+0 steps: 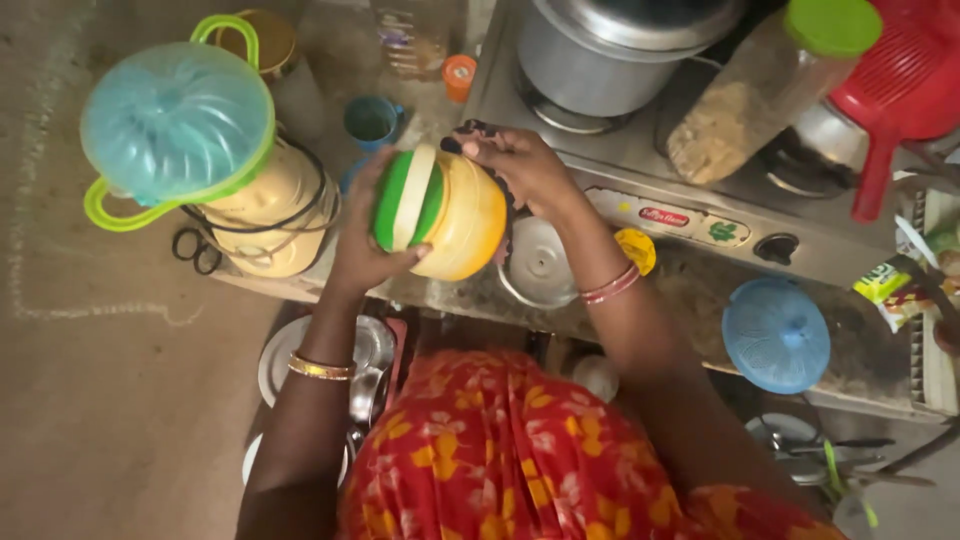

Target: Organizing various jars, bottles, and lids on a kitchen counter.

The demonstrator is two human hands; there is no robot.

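A round yellow plastic container (468, 220) with a green and cream lid (408, 198) is held on its side above the counter edge. My left hand (358, 250) grips the lid end from below and behind. At the container's far end, my right hand (520, 165) rests over the yellow base with curled fingers. Both hands are on the container. Under it, a small steel lid (538, 262) lies on the stone counter (690, 290).
A mixer jar with a blue-green lid (175, 125) stands at the left, with a blue cup (370, 120) behind it. A steel pot (600, 50) sits on the stove (640, 150). A grain jar (760, 90), a red strainer (900, 90) and a blue lid (776, 335) are at right.
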